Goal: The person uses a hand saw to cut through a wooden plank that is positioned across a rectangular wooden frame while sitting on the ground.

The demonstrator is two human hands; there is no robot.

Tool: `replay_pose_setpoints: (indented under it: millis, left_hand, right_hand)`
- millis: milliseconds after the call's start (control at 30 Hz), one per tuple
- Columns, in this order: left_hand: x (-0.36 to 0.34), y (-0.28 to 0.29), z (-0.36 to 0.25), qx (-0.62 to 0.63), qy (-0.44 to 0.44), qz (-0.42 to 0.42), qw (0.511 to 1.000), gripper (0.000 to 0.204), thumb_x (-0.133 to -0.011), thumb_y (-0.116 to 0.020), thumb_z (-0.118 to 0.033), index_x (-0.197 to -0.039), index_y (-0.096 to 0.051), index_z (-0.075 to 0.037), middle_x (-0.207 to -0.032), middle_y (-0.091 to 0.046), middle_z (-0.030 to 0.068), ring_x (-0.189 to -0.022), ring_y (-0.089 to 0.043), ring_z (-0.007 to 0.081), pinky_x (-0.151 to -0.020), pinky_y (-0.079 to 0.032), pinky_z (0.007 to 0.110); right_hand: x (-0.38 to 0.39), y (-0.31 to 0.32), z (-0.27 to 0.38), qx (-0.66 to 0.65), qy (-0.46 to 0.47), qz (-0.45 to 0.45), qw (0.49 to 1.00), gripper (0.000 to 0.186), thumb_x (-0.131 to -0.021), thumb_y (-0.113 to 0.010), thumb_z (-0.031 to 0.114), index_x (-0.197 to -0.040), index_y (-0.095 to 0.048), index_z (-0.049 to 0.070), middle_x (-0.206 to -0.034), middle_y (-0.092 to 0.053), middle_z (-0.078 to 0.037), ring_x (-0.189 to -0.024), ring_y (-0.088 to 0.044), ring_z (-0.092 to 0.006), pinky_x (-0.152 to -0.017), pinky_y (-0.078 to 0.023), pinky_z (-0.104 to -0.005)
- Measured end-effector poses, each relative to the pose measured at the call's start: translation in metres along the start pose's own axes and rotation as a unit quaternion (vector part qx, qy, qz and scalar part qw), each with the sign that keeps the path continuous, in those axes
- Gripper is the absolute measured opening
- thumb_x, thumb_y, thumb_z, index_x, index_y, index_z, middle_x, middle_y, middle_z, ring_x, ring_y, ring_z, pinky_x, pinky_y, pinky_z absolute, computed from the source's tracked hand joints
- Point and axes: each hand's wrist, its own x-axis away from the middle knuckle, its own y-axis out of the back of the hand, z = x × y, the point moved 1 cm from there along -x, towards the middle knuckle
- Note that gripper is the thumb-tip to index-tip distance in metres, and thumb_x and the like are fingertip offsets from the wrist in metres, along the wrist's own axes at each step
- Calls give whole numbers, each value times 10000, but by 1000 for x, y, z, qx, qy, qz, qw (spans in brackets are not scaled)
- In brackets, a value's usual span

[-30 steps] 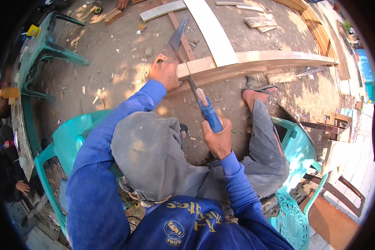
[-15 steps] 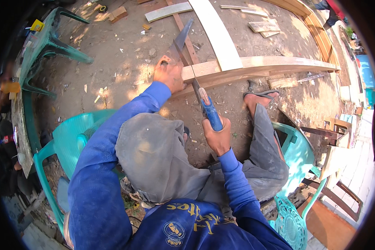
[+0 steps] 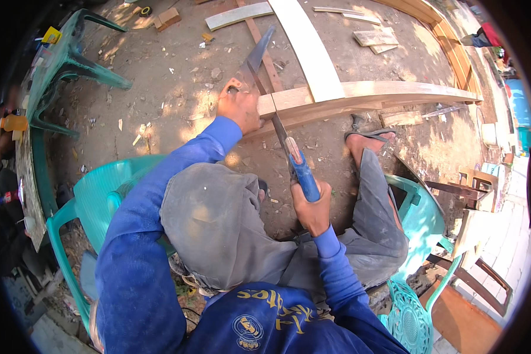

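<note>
My right hand (image 3: pixel 311 206) is closed round the blue handle of a handsaw (image 3: pixel 305 179). The saw's blade crosses the near-left end of a long wooden beam (image 3: pixel 395 90) and points up and away from me. My left hand (image 3: pixel 238 106) is wrapped over that beam end, just left of the blade, holding it; some of its fingers are hidden behind the wood. Across the beam, right of the cut, lies a pale board (image 3: pixel 307 50) running to the far edge. A reddish narrow strip (image 3: pixel 270 71) lies beyond the blade.
Green plastic chairs stand at left (image 3: pixel 103 186) and right (image 3: pixel 422 221). A dark green upturned chair (image 3: pixel 71 62) is at far left. Offcuts (image 3: pixel 376 38) and wood chips litter the dirt floor. A wooden frame (image 3: pixel 445 35) rises at far right, where a person in red (image 3: pixel 488 36) shows.
My right hand has drawn the saw back toward me and slightly right. My left hand and the beam stay in place. The person at far right has shifted left.
</note>
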Motion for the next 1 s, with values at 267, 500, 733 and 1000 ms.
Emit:
replay_pose_setpoints:
  millis: [267, 500, 733, 1000]
  left_hand:
    - [9, -2, 23, 2, -10, -42, 999, 733, -727, -828, -374, -1355, -539, -131, -1185, -686, 221, -1087, -671, 449, -932, -550, 525]
    - [1, 2, 4, 26, 6, 13, 1000, 706, -732, -818, -381, -1348, -557, -155, -1149, -699, 214, -1075, -672, 455, -929, -549, 529]
    - [4, -4, 15, 1, 30, 4, 1000, 700, -717, -825, -425, -1317, -595, -147, -1197, -677, 204, -1080, -679, 427, -944, -547, 518]
    - [1, 0, 11, 2, 26, 32, 999, 705, -720, -817, -434, -1328, -593, -156, -1194, -680, 200, -1073, -688, 414, -909, -567, 503]
  right_hand:
    - [117, 57, 17, 36, -3, 21, 999, 108, -794, -666, 63, -843, -695, -30, -610, -581, -92, -559, -569, -87, -559, -476, -302]
    - [9, -4, -12, -11, 10, -10, 1000, 138, -812, -665, 83, -730, -623, -19, -543, -481, -73, -550, -491, -61, -508, -417, -321]
    - [66, 24, 3, -19, -45, 4, 999, 119, -803, -673, 83, -753, -649, -22, -569, -543, -58, -573, -533, -67, -546, -450, -301]
    - [29, 9, -32, -6, 23, 20, 1000, 88, -795, -661, 72, -771, -652, -12, -585, -551, -67, -562, -546, -84, -557, -469, -295]
